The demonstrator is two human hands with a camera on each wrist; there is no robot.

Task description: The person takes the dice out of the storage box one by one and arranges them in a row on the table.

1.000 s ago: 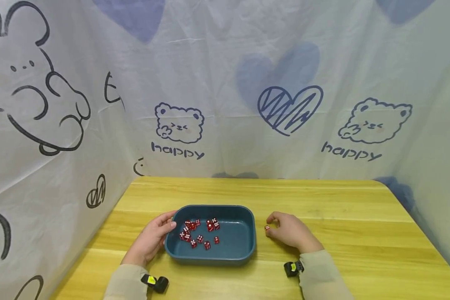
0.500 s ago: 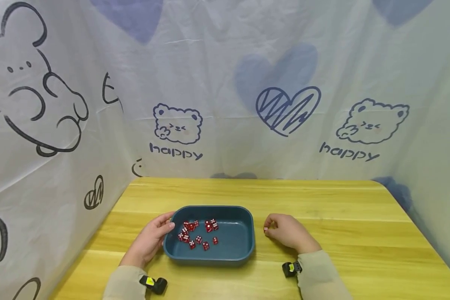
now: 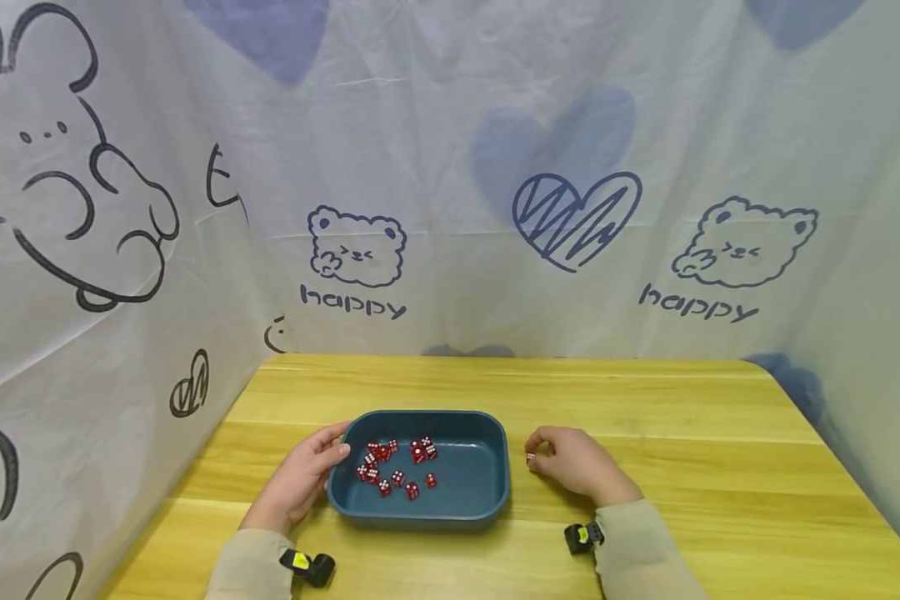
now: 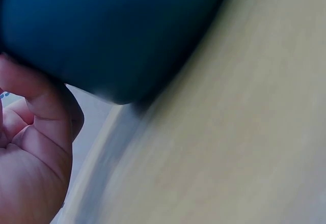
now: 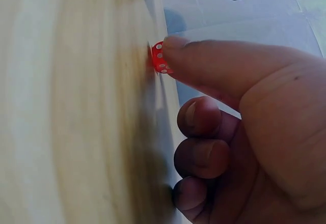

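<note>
A dark teal rectangular bin (image 3: 426, 525) stands on the table with several red dice (image 3: 412, 491) inside, mostly in its left half. My left hand (image 3: 300, 473) holds the bin's left end, thumb at the rim and fingers on the outside wall. The left wrist view shows curled fingers (image 4: 38, 102) against the bin wall. To the right of the bin, my right hand (image 3: 576, 463) pinches one red die (image 5: 160, 58) at or just over the tabletop. The thumb covers part of that die, and the other fingers are curled back.
The yellow wood-grain table (image 3: 682, 442) extends behind and to the right of the bin. White cloth (image 3: 450, 308) printed with hearts and bears hangs around the table at the back and sides. A black wrist camera (image 3: 583, 537) sits on each sleeve.
The right hand's fingertips have closed in on the die and now hide more of it. The left hand, the bin and the dice inside look unchanged apart from a slight camera shift.
</note>
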